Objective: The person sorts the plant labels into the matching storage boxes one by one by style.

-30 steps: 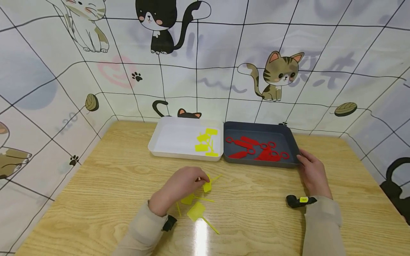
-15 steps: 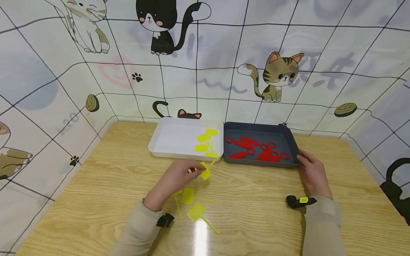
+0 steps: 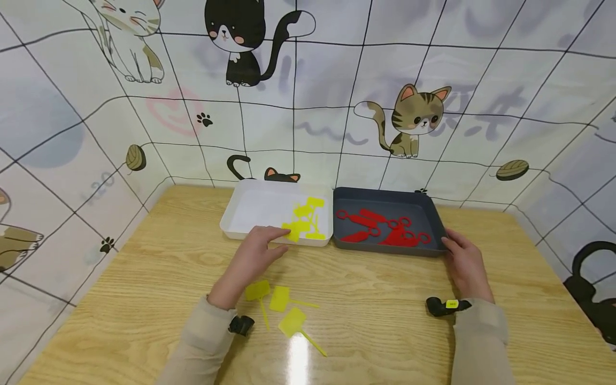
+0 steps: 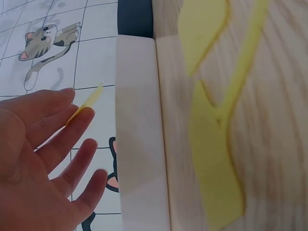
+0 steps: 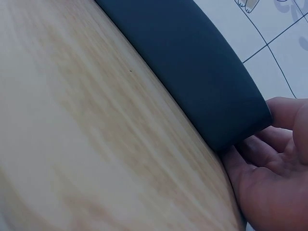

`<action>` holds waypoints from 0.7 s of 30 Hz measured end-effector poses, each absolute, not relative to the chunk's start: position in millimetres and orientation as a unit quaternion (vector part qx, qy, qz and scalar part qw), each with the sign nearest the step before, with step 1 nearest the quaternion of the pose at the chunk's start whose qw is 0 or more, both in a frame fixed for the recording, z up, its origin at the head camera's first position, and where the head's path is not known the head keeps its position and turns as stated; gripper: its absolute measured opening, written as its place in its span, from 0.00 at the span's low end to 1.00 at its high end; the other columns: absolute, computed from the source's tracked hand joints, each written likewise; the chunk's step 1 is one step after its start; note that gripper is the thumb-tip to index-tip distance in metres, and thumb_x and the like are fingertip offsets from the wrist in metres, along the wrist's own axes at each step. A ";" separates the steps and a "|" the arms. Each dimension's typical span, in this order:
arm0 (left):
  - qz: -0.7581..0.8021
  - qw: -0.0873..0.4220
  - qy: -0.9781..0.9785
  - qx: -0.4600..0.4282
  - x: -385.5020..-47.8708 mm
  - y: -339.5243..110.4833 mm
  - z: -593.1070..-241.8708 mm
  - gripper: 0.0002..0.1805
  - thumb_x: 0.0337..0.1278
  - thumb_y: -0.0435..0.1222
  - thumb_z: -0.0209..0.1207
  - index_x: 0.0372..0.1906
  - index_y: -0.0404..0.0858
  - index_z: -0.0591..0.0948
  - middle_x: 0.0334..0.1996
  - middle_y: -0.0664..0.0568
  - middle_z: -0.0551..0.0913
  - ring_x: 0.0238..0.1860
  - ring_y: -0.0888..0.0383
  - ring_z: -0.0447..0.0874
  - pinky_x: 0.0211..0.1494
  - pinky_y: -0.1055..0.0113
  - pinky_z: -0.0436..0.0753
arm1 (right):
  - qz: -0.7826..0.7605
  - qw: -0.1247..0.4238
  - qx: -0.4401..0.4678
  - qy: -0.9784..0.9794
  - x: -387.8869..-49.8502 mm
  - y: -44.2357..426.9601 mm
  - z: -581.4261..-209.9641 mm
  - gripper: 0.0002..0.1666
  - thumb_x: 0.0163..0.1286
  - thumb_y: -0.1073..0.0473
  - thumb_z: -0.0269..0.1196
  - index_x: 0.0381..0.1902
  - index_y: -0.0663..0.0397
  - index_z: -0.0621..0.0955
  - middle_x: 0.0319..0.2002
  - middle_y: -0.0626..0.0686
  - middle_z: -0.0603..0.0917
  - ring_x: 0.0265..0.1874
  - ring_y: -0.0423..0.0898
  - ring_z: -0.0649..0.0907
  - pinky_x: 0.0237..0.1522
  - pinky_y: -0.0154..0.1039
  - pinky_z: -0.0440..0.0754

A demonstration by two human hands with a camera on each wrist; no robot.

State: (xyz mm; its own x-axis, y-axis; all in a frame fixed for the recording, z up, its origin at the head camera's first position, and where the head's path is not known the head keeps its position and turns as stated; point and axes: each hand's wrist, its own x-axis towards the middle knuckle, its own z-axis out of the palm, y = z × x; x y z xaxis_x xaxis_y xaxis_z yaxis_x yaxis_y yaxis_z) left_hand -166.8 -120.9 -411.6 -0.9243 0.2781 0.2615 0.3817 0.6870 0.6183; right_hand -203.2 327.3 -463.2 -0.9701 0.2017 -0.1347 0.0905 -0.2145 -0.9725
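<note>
My left hand (image 3: 252,256) reaches over the front rim of the white tray (image 3: 233,216), fingers extended and thumb apart. A yellow plant label (image 3: 294,233) is at its fingertips; in the left wrist view the label (image 4: 83,107) shows by the fingers, which are spread. Inside the tray's right side lie several more yellow labels (image 3: 315,202). My right hand (image 3: 467,264) grips the near right corner of the dark grey tray (image 3: 423,211), thumb at the rim, the other fingers low against the corner in the right wrist view. Red tags with ring ends (image 3: 401,235) lie in that tray.
Three yellow labels lie on the wooden table (image 3: 375,310): one with a flat head (image 3: 257,290), one beside it (image 3: 280,298) and one nearer (image 3: 292,322). Both trays stand side by side at the back, before a cat-patterned cloth (image 3: 327,69).
My left hand has carried a yellow label from the table up to the white tray and its thumb has moved away from the fingers. My right hand stays at the grey tray.
</note>
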 end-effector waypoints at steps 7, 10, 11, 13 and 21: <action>-0.329 0.076 -0.925 -0.172 -181.2 -125.3 -417.5 0.18 0.50 0.36 0.62 0.49 0.39 0.79 0.46 0.50 0.80 0.50 0.50 0.70 0.54 0.59 0.69 | 0.768 0.029 -0.120 -0.629 -202.2 326.2 -459.6 0.36 0.65 0.57 0.54 0.67 0.59 0.55 0.67 0.54 0.52 0.63 0.41 0.58 0.61 0.32 0.55; -0.332 0.060 -0.927 -0.164 -186.1 -127.5 -418.6 0.18 0.51 0.37 0.61 0.50 0.39 0.79 0.47 0.50 0.79 0.51 0.50 0.70 0.55 0.58 0.69 | 0.772 0.029 -0.122 -0.624 -202.7 326.1 -459.4 0.36 0.65 0.58 0.54 0.67 0.60 0.55 0.67 0.54 0.52 0.63 0.42 0.58 0.61 0.32 0.55; -0.334 0.054 -0.927 -0.160 -187.5 -128.1 -418.5 0.18 0.52 0.38 0.60 0.50 0.39 0.79 0.48 0.50 0.79 0.51 0.50 0.71 0.55 0.57 0.69 | 0.771 0.029 -0.123 -0.624 -202.9 325.9 -459.3 0.36 0.65 0.58 0.55 0.67 0.59 0.55 0.67 0.54 0.52 0.63 0.42 0.58 0.61 0.32 0.56; -0.339 0.039 -0.927 -0.153 -190.4 -128.8 -418.1 0.18 0.53 0.39 0.59 0.51 0.39 0.78 0.49 0.50 0.78 0.52 0.50 0.71 0.55 0.57 0.69 | 0.772 0.030 -0.124 -0.623 -203.3 325.9 -459.4 0.36 0.65 0.58 0.55 0.67 0.59 0.55 0.67 0.54 0.52 0.63 0.42 0.58 0.60 0.31 0.56; -0.328 -0.005 -0.936 -0.129 -203.8 -127.6 -418.9 0.19 0.55 0.43 0.57 0.51 0.40 0.77 0.50 0.50 0.77 0.51 0.51 0.72 0.54 0.58 0.71 | 0.765 0.029 -0.131 -0.630 -203.0 326.7 -459.4 0.35 0.66 0.58 0.54 0.67 0.58 0.55 0.68 0.54 0.52 0.63 0.42 0.58 0.60 0.32 0.57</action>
